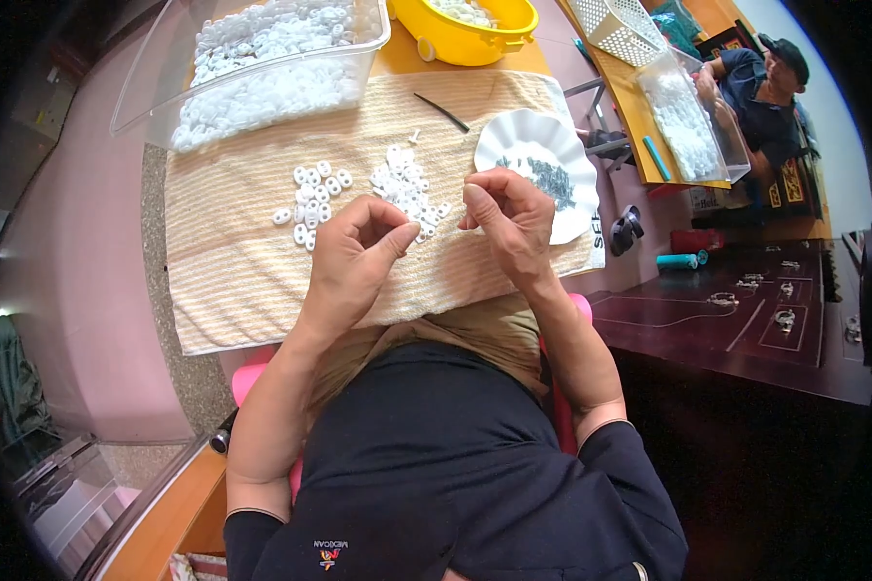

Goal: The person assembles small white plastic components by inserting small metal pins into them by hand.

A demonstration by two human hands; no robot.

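My left hand (356, 259) is closed, thumb and forefinger pinched together just in front of the piles of small white parts. Whatever sits in that pinch is too small to make out. To its right, my right hand (514, 225) also has its fingers curled and closed, near a white scalloped plate (583, 184); its contents cannot be made out either. On the plate lie many small dark grey pieces (550, 181). Several white oval parts with two holes (307, 198) are spread beyond my left hand. A denser heap of small white pieces (402, 184) lies between the hands.
A striped towel (233, 252) covers the table. A clear plastic bin (373, 44) full of white parts and a yellow tub (455, 44) stand at the back. A thin dark stick (443, 112) lies on the towel. At far right, another person (761, 97) sits by a second bin.
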